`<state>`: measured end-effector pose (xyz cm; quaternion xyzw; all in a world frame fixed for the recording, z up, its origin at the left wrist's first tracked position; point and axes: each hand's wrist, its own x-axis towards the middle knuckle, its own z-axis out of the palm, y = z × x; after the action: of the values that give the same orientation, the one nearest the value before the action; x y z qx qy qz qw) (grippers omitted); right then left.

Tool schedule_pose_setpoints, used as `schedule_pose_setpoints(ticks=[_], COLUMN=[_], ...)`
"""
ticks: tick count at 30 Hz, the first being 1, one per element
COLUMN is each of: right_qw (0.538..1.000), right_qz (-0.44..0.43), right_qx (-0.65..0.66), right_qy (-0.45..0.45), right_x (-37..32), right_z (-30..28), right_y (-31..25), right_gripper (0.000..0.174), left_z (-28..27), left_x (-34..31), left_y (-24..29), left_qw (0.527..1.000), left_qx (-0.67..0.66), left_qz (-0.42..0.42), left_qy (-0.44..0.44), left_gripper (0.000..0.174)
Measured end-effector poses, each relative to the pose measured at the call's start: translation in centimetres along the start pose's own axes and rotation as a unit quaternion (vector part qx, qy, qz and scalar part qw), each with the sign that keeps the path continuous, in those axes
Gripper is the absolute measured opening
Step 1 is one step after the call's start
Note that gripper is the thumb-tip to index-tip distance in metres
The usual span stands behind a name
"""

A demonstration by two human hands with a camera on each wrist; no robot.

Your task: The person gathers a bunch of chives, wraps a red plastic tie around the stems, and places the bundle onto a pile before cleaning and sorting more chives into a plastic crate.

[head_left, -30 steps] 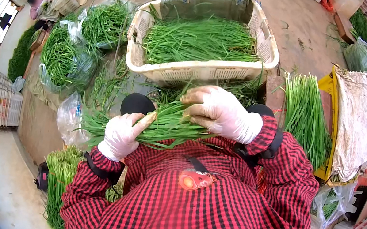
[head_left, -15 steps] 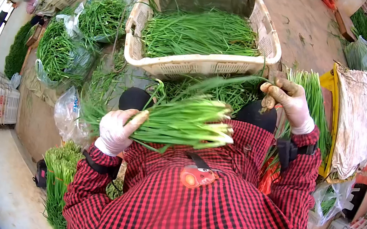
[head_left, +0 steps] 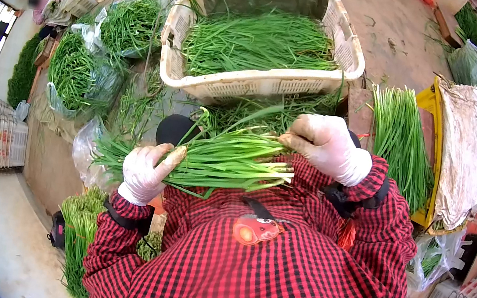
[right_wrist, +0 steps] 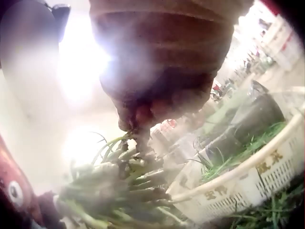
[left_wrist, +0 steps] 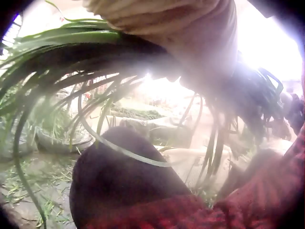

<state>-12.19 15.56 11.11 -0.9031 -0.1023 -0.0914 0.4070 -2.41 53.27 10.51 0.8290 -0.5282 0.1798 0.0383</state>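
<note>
A bundle of long green stalks (head_left: pixel 224 162) lies across the lap in the head view, pale ends to the right. The gloved left hand (head_left: pixel 145 173) grips it around the leafy part, thumb on top. At the pale ends, the gloved right hand (head_left: pixel 330 147) has its fingertips together, pinching at a stalk. The right wrist view shows the curled fingers of the right hand (right_wrist: pixel 159 67) at the stalk ends (right_wrist: pixel 128 186). Leaves (left_wrist: pixel 62 57) hang from the left hand (left_wrist: pixel 181 33) in the left wrist view.
A white basket (head_left: pixel 260 84) of greens stands ahead of the knees. To the right are an upright stalk pile (head_left: pixel 401 152) and a yellow crate (head_left: pixel 435 154) under pale cloth. Bagged greens (head_left: pixel 71 71) stand at the left; another bundle (head_left: pixel 77 236) is by the left elbow.
The right hand went out to the right with a thin stalk, then came back to the pale ends of the bundle. The left hand keeps its grip, having shifted slightly left.
</note>
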Motion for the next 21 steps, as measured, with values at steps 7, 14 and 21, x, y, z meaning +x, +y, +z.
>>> schedule_pose_setpoints(ticks=[7,14,21], right_qw=[0.972,0.991,0.988], right_qz=[0.131,0.058,0.0], right_qx=[0.173,0.114,0.1], right_qy=[0.091,-0.033,-0.114], right_x=[-2.9,-1.5,0.9], right_z=[-2.2,-1.6,1.3], right_y=[2.3,0.6,-2.6], right_gripper=[0.014,0.028,0.024], left_z=[-0.6,-0.7,-0.8], left_x=[1.1,0.9,0.9], left_y=[1.0,0.0,-0.1], left_qw=[0.997,0.997,0.997], left_qx=[-0.009,0.013,0.006], left_qz=[0.066,0.068,0.072], left_qy=[0.038,0.039,0.03], left_gripper=[0.047,0.043,0.043])
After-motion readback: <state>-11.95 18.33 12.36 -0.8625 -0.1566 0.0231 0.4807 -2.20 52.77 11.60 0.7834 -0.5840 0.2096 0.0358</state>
